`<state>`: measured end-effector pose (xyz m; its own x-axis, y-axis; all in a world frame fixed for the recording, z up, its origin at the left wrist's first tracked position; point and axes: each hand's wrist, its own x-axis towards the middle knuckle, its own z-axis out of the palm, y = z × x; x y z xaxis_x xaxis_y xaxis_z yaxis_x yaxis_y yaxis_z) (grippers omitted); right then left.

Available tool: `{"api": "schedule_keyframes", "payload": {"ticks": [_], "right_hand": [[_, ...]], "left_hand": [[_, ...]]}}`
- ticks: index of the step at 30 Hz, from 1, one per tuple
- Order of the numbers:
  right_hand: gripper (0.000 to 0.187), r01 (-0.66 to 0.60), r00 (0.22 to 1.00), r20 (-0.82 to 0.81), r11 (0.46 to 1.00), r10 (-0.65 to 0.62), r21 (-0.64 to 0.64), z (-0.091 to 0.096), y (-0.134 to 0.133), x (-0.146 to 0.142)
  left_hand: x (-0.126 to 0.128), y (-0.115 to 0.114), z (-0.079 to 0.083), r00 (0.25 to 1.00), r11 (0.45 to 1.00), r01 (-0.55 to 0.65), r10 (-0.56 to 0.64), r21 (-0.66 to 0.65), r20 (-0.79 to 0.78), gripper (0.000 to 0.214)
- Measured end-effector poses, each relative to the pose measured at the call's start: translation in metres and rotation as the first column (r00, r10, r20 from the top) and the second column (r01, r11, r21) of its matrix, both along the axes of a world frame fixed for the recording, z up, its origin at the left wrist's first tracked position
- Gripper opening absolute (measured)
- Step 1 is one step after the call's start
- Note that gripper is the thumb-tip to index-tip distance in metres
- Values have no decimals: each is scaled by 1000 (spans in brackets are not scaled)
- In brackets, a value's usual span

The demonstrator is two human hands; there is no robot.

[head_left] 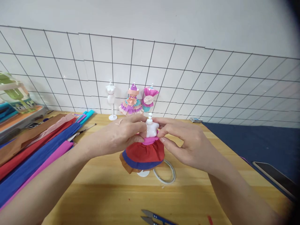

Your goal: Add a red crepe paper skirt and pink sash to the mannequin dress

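Note:
A small white dress-form mannequin stands upright on a round white base. It wears a layered crepe-paper skirt in red, blue and brown. Around its waist runs a pink paper strip. My left hand is closed at the strip's left side, thumb and fingers pinching it by the mannequin. On the right side, my right hand pinches the strip's other end between thumb and forefinger. A ring of white tape lies beside the base. Blue-handled thread snips rest at the front edge.
Folded crepe paper in several colours lies at left, with a pointed tool beside it. A bare mannequin and two dressed ones stand by the wall. A phone lies on the dark mat at right.

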<state>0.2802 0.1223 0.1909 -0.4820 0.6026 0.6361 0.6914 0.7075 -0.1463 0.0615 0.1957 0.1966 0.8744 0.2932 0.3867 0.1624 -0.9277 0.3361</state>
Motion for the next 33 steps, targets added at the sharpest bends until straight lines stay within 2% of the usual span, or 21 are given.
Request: {"api": "schedule_keyframes", "payload": {"ticks": [5, 14, 20, 26, 33], "right_hand": [[23, 13, 1000, 16, 1000, -13, -24, 3, 1, 2], [19, 20, 1000, 9, 999, -20, -28, 2, 1, 3], [20, -16, 1000, 1, 1000, 16, -20, 3, 3, 5], [21, -23, 1000, 10, 998, 23, -53, 6, 4, 6], [20, -38, 999, 17, 999, 38, -36, 5, 4, 8]], "left_hand": [[0, 0, 0, 1000, 1000, -16, 16, 13, -4, 6], [1, 1, -3, 999, 999, -41, 41, 21, -1, 18], [2, -1, -3, 998, 994, -58, 60, 91, -16, 20], [3, -2, 0, 998, 997, -52, 53, 60, -19, 9], [4, 2, 0, 999, 999, -40, 41, 34, -16, 9]]}}
